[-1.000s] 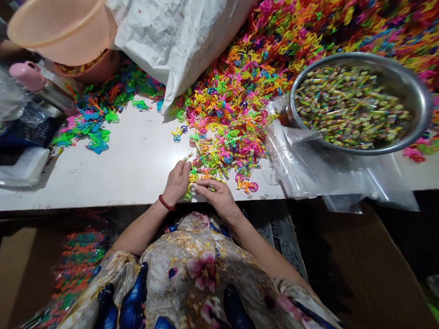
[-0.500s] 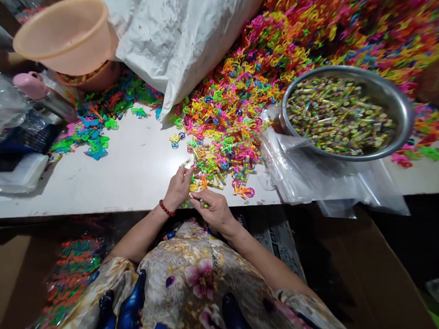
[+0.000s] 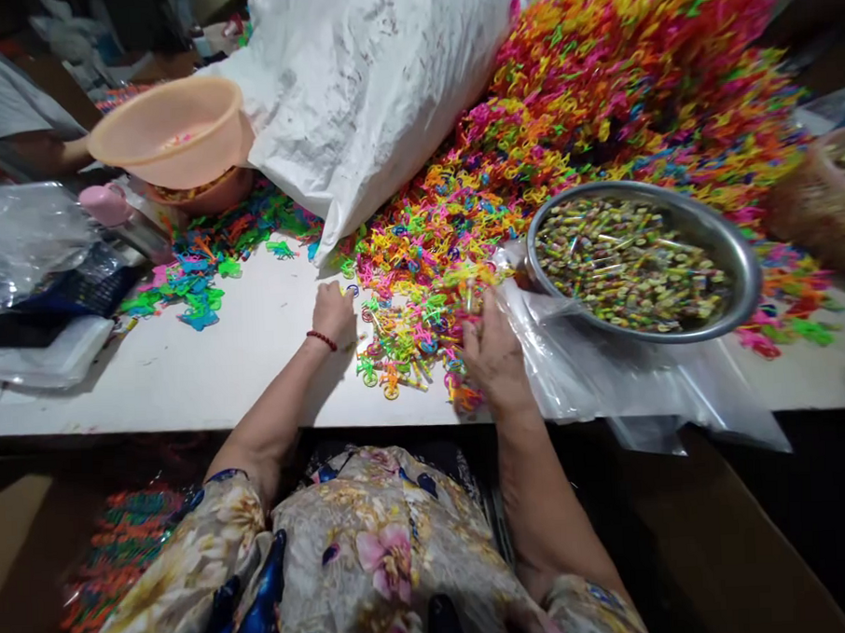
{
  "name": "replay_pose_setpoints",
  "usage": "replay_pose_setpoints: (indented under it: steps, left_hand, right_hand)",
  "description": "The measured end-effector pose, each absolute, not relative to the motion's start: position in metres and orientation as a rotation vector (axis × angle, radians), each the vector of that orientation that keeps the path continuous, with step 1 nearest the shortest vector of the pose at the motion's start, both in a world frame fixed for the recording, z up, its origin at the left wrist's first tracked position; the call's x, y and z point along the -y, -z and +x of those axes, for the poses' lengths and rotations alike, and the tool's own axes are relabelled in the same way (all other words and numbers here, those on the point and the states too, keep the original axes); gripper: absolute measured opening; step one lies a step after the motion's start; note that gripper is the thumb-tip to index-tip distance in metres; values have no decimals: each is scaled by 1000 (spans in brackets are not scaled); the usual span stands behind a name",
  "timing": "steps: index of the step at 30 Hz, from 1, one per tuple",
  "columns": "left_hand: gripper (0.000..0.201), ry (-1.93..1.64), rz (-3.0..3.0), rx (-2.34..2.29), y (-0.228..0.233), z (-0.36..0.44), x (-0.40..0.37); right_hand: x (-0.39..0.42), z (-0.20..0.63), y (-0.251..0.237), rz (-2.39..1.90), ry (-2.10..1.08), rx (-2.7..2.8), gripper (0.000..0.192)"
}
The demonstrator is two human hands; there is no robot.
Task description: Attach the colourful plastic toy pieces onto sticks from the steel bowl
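Small bright plastic toy bicycles [image 3: 390,379] lie loose in front of me, with small printed tubes [image 3: 419,371] among them. My left hand [image 3: 334,313], a red bead bracelet at its wrist, is closed at the left edge of these pieces. A blue toy wheel [image 3: 352,290] shows at its fingertips; the rest of that piece is hidden. At the right side of the pieces, beside the plastic bags, my right hand [image 3: 495,355] has thumb and finger closed round a small clear tube [image 3: 470,296], slightly blurred.
A steel basin [image 3: 750,288] full of small tubes stands on clear plastic bags [image 3: 572,375] at right. Behind rise a big heap of colourful plastic pieces [image 3: 628,74] and a white sack [image 3: 378,104]. An orange bowl [image 3: 169,146] and a pink-lidded bottle [image 3: 110,207] stand left, near another person's arm [image 3: 44,151].
My hands were together at the table's front edge. They have parted: the left moved forward to the blue-wheeled piece, the right forward and right into the pile. The camera view has shifted.
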State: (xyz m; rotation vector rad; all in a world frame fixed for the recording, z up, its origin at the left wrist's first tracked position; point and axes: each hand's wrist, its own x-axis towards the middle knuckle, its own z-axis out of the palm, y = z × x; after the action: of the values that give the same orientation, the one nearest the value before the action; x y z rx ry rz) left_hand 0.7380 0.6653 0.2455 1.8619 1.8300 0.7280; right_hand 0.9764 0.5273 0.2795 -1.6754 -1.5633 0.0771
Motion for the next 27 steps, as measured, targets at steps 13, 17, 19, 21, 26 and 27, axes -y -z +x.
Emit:
replay_pose_setpoints:
  steps: [13,17,19,21,26,27]
  left_hand:
    - [30,-896,1119,-1541,-226,712,-674]
    - [35,-994,821,-1142,-233,707,-642]
    - [37,-1043,832,-1066,-234,705,-627]
    - [34,-1129,968,-1094,-235,702,-614]
    - [15,-1303,1358,-1216,-241,697,-592]
    - [15,-1330,1371,-1205,-242,698,-588]
  right_hand:
    - [-485,918,-249,-1535,-920,1341,27]
    - [-487,905,-250,-1344,-1304,1200,40]
    - [-488,900,-252,-1324,-1298,1191,41]
    - [-488,896,-254,-1352,-1217,1231,36]
    - [-484,895,-258,-1302,-1162,1346,34]
    - [-484,895,-258,-1300,-1153,1356,35]
